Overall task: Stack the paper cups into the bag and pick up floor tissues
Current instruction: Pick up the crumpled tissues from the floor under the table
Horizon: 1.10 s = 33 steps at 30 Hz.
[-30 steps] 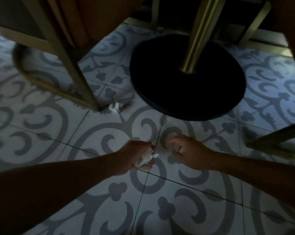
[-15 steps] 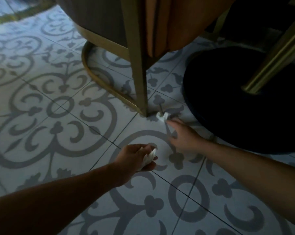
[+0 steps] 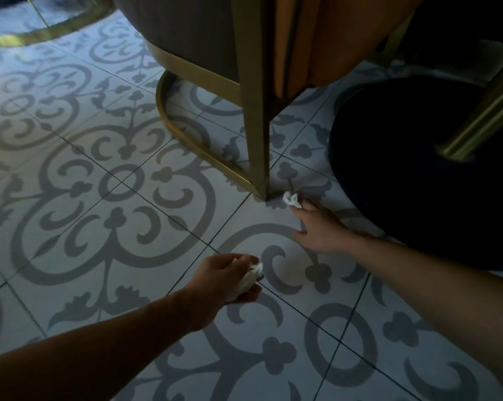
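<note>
Head view is showing a small crumpled tissue [image 3: 290,199] lying on the patterned floor [image 3: 105,215] beside the brass chair leg [image 3: 257,125]; the right hand [image 3: 319,230] is touching it with its fingertips, fingers pinching narrowly; the left hand [image 3: 230,277] is clutching a wad of tissues [image 3: 250,277] above the tiles.

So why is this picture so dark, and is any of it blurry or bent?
Head view: dim, bluish light, brighter on the tiled floor at upper left, with the round table base nearly black. The floor tissue at the right hand and the one in the left hand stand out white. Edges look soft, and the wide lens bows the chair leg and grout lines.
</note>
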### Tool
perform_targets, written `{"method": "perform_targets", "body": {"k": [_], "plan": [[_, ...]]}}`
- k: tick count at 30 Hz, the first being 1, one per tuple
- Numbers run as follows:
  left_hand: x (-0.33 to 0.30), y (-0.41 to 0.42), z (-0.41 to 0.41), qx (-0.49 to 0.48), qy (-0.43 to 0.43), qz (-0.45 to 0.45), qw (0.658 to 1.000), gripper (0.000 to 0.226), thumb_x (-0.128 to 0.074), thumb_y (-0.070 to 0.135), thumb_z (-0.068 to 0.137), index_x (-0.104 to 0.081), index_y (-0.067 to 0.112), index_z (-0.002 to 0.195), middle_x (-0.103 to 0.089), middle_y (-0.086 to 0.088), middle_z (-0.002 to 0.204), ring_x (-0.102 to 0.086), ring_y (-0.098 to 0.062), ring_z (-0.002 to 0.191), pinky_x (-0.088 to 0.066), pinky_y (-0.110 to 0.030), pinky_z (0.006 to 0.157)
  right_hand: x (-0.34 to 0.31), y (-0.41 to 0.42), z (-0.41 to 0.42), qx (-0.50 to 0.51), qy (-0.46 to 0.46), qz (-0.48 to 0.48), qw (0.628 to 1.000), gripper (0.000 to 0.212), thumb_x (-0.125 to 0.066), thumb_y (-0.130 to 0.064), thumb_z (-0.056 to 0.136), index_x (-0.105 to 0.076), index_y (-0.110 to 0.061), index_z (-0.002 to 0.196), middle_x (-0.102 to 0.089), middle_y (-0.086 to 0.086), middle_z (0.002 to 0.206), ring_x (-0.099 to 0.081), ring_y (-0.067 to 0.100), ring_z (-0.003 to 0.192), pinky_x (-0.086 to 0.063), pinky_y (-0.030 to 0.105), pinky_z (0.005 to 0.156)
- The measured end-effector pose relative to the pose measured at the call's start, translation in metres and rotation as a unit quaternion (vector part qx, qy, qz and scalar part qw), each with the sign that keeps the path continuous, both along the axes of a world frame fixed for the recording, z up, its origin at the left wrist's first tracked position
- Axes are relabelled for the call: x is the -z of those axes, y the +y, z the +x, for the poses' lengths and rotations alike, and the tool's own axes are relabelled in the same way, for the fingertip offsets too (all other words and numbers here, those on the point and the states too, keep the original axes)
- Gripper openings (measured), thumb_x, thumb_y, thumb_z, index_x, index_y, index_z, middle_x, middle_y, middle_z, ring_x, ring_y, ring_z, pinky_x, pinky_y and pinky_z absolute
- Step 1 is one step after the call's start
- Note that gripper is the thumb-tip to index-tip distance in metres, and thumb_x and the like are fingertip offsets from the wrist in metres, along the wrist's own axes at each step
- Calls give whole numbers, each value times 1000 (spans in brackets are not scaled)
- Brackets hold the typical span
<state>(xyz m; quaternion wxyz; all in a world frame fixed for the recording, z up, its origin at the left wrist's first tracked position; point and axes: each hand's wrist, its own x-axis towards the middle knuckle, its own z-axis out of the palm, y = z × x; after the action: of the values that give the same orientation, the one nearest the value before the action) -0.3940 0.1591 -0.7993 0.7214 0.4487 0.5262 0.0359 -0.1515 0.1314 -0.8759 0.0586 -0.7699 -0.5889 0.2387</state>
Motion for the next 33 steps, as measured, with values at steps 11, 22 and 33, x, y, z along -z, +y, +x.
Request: {"method": "perform_targets", "body": {"k": [11,22,33], "plan": [[-4,-12,42,-61,6,-114,992,37,-51,35,99,-66,4,113,-65,-27,114,-68,-33,85,-62,-38,63,-36,-51,9,58,122,201,970,22,-65,-14,83,-72,-10,104,-70,10,111,-65,20,103,-53,39,92],[8,-39,86,35,-36,-161,986,60,-41,55,96,-66,5,117,-72,-25,110,-70,-39,97,-59,-45,79,-89,-127,21,240,190,297,904,15,-83,-19,71,-71,-10,68,-66,-13,57,-60,1,52,-46,11,53],[-3,-60,137,52,-98,-190,975,63,-40,55,96,-62,2,124,-67,-26,115,-66,-39,100,-56,-46,81,-93,-173,53,371,248,238,863,26,-74,-7,79,-63,-15,101,-70,4,85,-64,9,72,-53,20,67]]}}
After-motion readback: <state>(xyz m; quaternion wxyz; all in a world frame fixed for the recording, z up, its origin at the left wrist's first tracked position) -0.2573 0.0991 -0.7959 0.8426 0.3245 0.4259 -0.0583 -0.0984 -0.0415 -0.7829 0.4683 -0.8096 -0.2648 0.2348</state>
